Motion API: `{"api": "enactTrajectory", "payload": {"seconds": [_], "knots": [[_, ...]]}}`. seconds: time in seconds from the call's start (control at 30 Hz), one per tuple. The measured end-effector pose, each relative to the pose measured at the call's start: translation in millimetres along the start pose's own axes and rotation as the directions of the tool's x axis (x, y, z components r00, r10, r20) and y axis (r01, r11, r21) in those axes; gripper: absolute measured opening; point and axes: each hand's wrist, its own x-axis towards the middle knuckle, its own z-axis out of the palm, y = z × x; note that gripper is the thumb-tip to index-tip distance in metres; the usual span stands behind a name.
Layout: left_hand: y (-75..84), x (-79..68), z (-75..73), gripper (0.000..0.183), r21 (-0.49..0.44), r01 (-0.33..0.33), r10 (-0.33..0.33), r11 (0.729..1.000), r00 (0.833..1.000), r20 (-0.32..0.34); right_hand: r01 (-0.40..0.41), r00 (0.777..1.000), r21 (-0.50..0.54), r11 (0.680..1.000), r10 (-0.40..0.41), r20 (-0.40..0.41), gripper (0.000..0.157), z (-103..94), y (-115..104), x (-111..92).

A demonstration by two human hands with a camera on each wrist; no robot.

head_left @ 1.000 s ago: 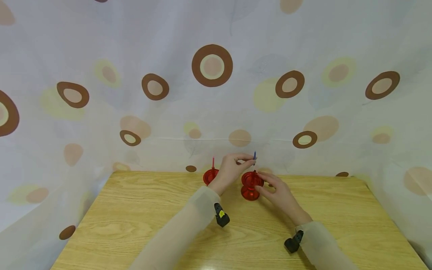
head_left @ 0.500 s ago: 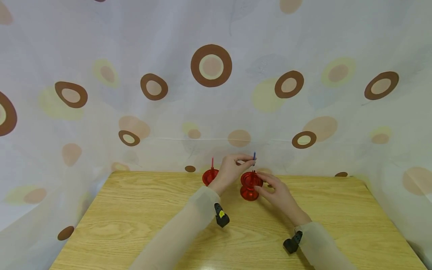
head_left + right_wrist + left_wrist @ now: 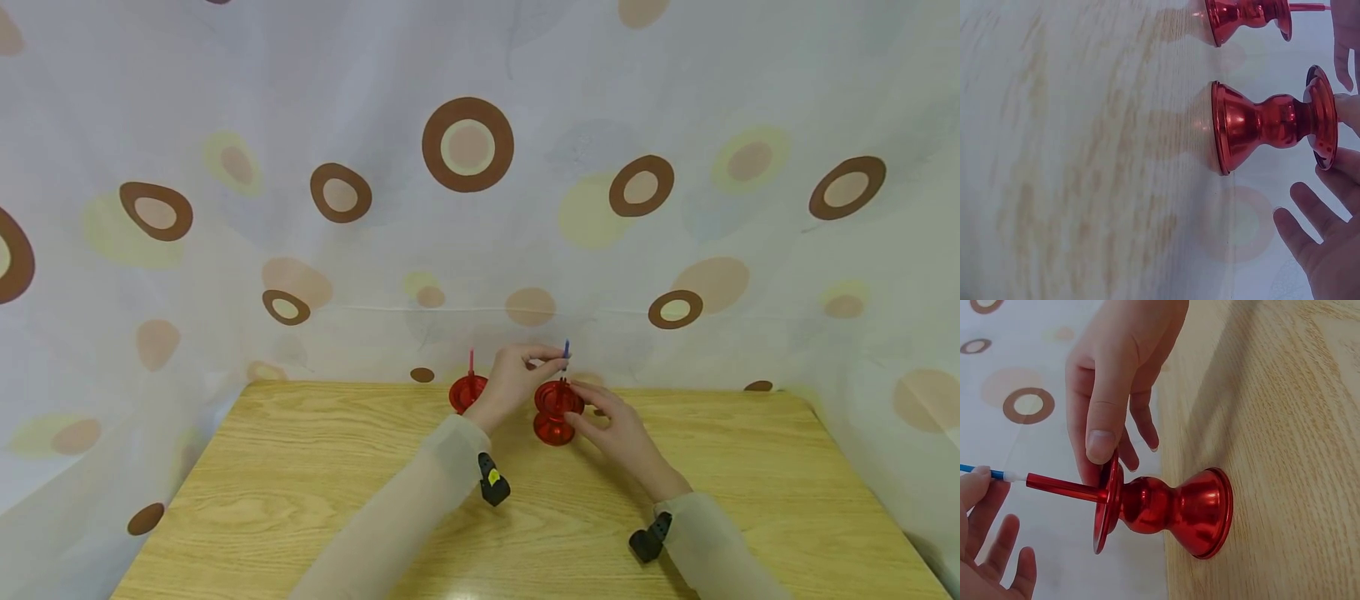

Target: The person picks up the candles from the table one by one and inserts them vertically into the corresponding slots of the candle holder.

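My left hand (image 3: pixel 513 381) pinches a thin blue candle (image 3: pixel 992 473) between thumb and index finger. The candle's white end (image 3: pixel 1015 477) is lined up with the mouth of the upright red tube (image 3: pixel 1063 488) on a shiny red candlestick (image 3: pixel 1200 515), right at its opening. This candlestick stands upright on the table, with a flared base and a round dish. My right hand (image 3: pixel 621 427) holds the dish's rim between thumb and index finger, its other fingers spread loosely beyond. In the head view, the left hand partly hides a second red candlestick (image 3: pixel 461 392).
A pink candle (image 3: pixel 472 362) stands in the second candlestick, to the left. Both candlesticks are near the back edge of the wooden table (image 3: pixel 300 492). Behind it hangs a white curtain (image 3: pixel 390 250) with brown and yellow circles.
The blue candle tilts slightly and sinks a little within the left hand's pinch. Both hands otherwise stay almost in place, the right one still at the candlestick's rim.
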Motion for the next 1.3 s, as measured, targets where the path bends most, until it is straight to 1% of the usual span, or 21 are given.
{"api": "enactTrajectory", "payload": {"seconds": [0.23,0.37,0.6,1.07,1.3], "knots": [[-2.1,-0.1,2.1,0.022,0.023,-0.002,0.002,1.0,1.0,0.008,0.001,1.0,0.013,1.0,-0.001,-0.004,0.051,-0.2,0.4,-0.7],[-4.0,-0.1,2.8,0.021,0.024,0.004,-0.005,1.0,1.0,0.011,0.003,1.0,0.003,1.0,-0.003,-0.003,0.051,-0.5,-0.2,-0.8],[-7.8,0.6,4.2,0.02,0.042,-0.003,0.002,0.999,1.0,0.023,0.0,1.0,0.0,1.0,0.0,-0.001,0.051,-0.7,-3.2,-0.6],[-8.2,-2.2,3.6,0.021,0.027,0.002,-0.002,1.0,1.0,0.024,-0.003,1.0,0.0,1.0,0.003,0.003,0.052,-0.9,-3.9,-0.3],[-12.8,-1.5,5.6,0.022,0.004,0.007,-0.007,1.0,1.0,0.019,-0.004,1.0,0.008,1.0,0.004,0.005,0.051,-1.6,-4.9,-0.9]]}}
